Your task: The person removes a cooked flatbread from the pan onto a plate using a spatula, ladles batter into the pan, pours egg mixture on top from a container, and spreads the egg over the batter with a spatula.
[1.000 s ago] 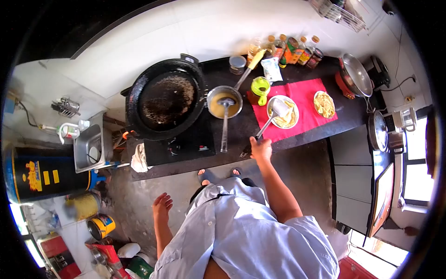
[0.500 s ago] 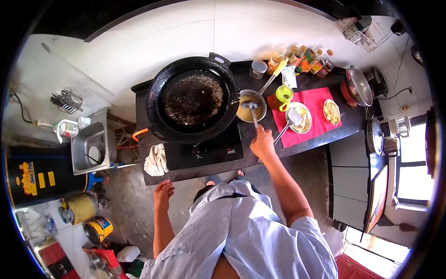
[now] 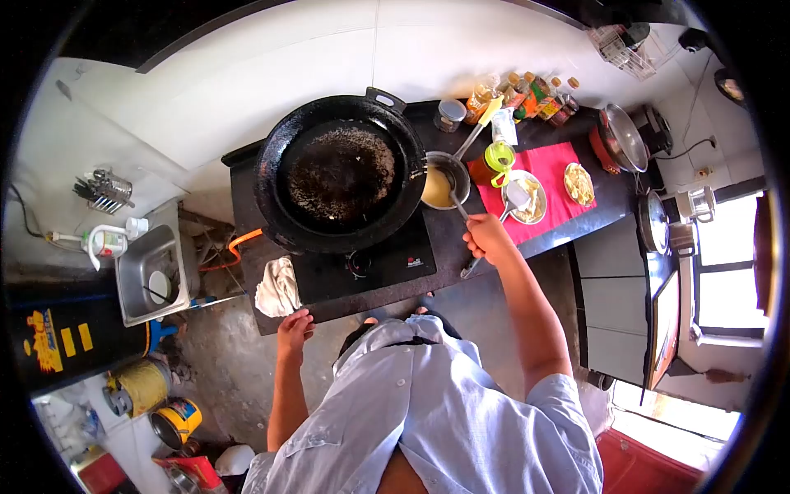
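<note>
My right hand (image 3: 489,238) is closed around the handle of a ladle (image 3: 457,204). The ladle's bowl is sunk in pale yellow liquid (image 3: 435,189) inside a saucepan (image 3: 467,183) and cannot be seen. My left hand (image 3: 295,332) hangs just off the counter's front edge, fingers loosely bent, with nothing visible in it. Close to it, a crumpled whitish cloth (image 3: 277,287) lies on the counter. Left of the saucepan, a large black wok (image 3: 339,174) sits on the cooktop (image 3: 387,262). A bowl of pale food (image 3: 535,202) with a metal utensil across it stands to the right.
A red cloth (image 3: 547,160) carries the bowl and a plate of pale strips (image 3: 578,184). A green-lidded jug (image 3: 499,155), a jar (image 3: 449,115) and several bottles (image 3: 547,99) stand behind. The sink (image 3: 151,276) is at far left; a steel pan (image 3: 624,138) is at right.
My right hand has moved right with the ladle, whose bowl has sunk out of sight in the liquid. My left hand has shifted slightly; the whole view has tilted a little.
</note>
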`<control>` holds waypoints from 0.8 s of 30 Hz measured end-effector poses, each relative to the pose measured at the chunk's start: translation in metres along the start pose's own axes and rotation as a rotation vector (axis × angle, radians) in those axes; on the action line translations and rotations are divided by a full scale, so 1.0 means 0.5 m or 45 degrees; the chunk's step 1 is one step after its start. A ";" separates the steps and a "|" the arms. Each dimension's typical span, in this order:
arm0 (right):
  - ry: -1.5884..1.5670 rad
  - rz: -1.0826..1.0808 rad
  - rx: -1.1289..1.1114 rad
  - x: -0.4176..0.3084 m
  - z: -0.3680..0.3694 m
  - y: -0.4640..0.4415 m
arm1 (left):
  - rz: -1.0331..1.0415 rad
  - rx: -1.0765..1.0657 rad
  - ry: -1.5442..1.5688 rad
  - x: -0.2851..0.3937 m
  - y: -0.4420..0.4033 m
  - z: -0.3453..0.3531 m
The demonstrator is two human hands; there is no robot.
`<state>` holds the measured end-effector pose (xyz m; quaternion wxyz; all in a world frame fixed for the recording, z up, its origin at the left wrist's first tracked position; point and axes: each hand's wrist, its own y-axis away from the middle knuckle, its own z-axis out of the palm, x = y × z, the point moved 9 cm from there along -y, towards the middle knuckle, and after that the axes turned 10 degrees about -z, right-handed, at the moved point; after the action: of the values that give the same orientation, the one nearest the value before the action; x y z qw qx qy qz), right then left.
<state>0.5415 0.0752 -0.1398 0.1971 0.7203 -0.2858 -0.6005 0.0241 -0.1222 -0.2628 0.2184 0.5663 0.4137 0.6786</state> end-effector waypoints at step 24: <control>1.351 -1.051 0.139 -0.091 -0.079 0.007 | 0.020 0.165 0.338 -0.086 0.088 0.057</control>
<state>0.5743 0.0997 -0.0952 0.0285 0.9768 0.1183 -0.1761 0.0699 -0.1710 -0.2523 0.1193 0.4878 0.4775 0.7210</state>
